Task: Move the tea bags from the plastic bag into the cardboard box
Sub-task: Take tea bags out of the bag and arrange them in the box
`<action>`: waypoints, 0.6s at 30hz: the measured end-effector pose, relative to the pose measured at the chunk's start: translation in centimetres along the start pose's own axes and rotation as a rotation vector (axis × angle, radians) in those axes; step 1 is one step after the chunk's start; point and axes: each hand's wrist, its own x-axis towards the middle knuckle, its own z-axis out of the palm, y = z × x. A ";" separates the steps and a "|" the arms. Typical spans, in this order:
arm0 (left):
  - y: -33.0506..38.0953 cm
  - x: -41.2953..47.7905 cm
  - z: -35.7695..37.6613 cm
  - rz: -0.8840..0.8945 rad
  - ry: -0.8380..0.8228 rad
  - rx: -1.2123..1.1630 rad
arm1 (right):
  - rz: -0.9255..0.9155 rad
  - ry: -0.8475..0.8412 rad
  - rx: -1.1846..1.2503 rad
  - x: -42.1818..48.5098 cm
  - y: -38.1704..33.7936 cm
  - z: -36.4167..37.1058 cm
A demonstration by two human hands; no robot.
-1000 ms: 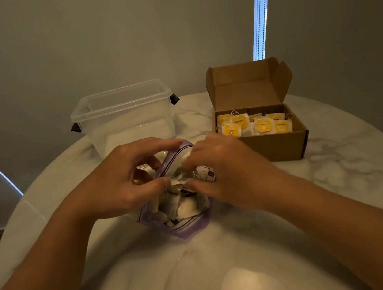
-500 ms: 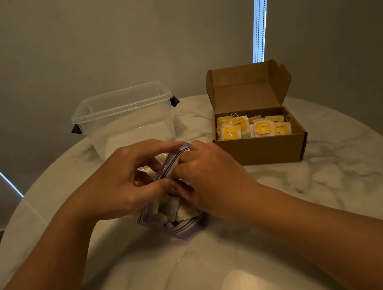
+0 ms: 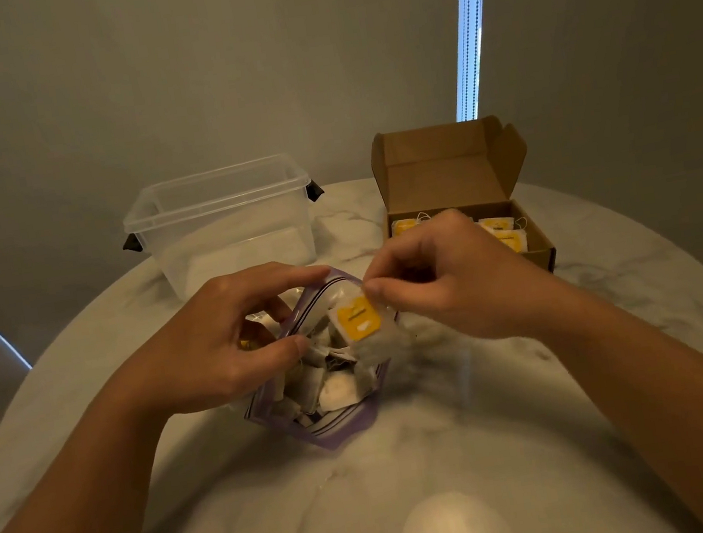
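Since the frame 0.5 s earlier, the right hand (image 3: 446, 280) has been raised out of the mouth of the plastic bag (image 3: 332, 434), and 1 tea bag (image 3: 359, 321) has been drawn up with it. Everything is carried by a round marble desk (image 3: 285, 515). At its far left a clear plastic tub (image 3: 221, 221) is set, lidless, with a dark clip at each end. At the far right the cardboard box (image 3: 445, 172) is placed with its lid flap standing upright; several yellow-tagged packed tea bags (image 3: 500, 229) are laid inside, partly hidden behind the right hand. Between the forearms the plastic bag is stood on the desk with its purple zip rim spread wide. Its left rim is gripped by the left hand (image 3: 225, 342), the thumb on the near side and the fingers curled over the far side. The lifted tea bag is pinched at its top corner between the thumb and forefinger of the right hand and is hung just above the bag's right rim, its yellow tag turned to the camera and its pale pouch blurred below. More pale remaining tea bags (image 3: 336, 392) are heaped inside the plastic bag
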 end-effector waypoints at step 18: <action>-0.2 0.1 0.2 0.003 -0.012 0.002 | 0.208 0.504 -0.293 0.8 8.5 -6.9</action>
